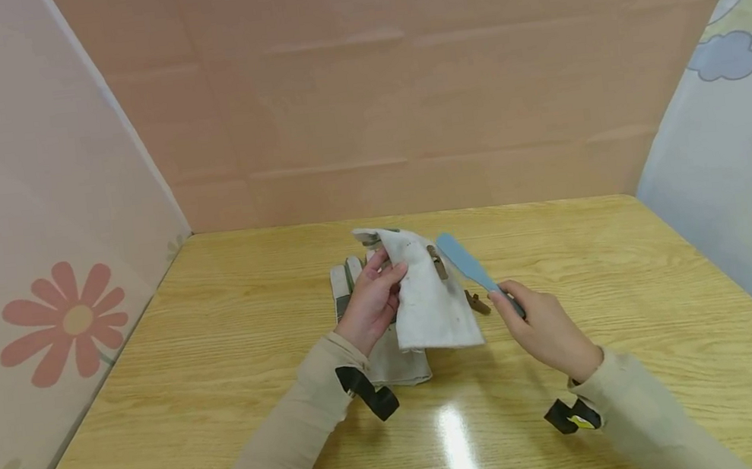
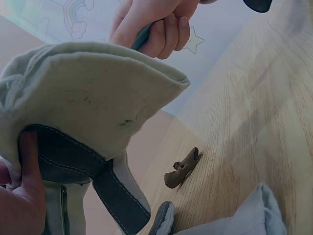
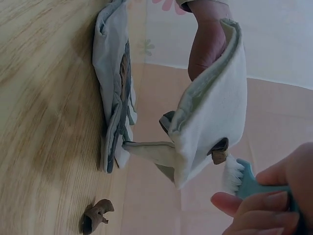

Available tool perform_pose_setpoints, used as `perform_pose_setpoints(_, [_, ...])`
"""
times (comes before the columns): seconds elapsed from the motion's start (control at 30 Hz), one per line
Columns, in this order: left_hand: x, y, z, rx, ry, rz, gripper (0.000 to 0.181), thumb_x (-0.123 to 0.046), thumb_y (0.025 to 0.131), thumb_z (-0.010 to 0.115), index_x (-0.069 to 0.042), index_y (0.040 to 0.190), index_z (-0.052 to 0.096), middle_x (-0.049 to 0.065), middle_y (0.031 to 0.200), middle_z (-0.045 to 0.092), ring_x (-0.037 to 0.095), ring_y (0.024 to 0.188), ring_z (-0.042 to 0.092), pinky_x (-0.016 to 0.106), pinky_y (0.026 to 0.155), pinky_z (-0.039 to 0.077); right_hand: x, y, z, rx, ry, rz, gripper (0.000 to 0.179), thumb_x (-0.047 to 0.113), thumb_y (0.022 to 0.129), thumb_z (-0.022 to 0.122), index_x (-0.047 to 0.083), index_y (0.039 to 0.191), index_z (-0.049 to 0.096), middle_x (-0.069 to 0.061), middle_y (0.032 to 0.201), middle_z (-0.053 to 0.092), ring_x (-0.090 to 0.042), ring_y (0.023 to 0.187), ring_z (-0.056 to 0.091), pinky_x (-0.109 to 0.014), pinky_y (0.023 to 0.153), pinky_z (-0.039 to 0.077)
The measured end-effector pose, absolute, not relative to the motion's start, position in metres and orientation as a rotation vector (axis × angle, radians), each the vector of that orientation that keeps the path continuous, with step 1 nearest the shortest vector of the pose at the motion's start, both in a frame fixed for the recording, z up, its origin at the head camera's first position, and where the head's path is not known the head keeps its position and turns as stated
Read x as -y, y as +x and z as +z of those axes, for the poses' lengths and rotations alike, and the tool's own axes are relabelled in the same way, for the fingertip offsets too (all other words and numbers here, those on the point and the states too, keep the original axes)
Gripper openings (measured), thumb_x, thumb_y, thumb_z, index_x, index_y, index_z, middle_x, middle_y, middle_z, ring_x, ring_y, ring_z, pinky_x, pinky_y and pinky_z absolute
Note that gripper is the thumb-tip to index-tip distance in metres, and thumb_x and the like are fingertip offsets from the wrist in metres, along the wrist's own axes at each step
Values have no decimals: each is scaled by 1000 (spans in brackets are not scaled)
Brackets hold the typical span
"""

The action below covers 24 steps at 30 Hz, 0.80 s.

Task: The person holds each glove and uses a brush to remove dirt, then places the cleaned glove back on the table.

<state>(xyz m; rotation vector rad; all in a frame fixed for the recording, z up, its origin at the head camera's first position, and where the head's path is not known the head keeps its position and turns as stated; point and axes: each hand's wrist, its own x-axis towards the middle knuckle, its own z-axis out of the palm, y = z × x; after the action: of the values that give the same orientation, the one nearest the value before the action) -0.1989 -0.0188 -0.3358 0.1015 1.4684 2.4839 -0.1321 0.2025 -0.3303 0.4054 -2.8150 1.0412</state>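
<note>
My left hand (image 1: 376,299) grips a white work glove (image 1: 431,301) with dark grey patches, holding it up over the table with its cuff toward the right. A second, similar glove (image 1: 397,366) lies beneath it on the table. In my right hand (image 1: 547,327) is a blue brush (image 1: 464,259), gripped by its handle. Its white bristles (image 3: 232,174) face the raised glove, right by a brown curled piece (image 3: 220,152) on the glove's side; whether they touch is unclear. Another brown curled piece (image 2: 182,169) lies on the table. The left hand's fingers are partly hidden behind the glove.
The wooden table (image 1: 229,280) runs back to a plain brownish backdrop (image 1: 362,98). Patterned panels stand along its left and right sides. Black straps (image 1: 368,393) are on both wrists.
</note>
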Motion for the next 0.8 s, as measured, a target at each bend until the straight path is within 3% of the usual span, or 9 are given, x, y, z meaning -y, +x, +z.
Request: perform_pose_setpoints(0.8, [19,-202,-335,-1490,96,2489,44,-2,97,44,-10,140,38,-7,92,59,2,77,60,18,69,49,-203,-133,-329,2795,420,1025,33,26,102,39,-1,106,57,3,54,34,-2,42,24,-22,39,28])
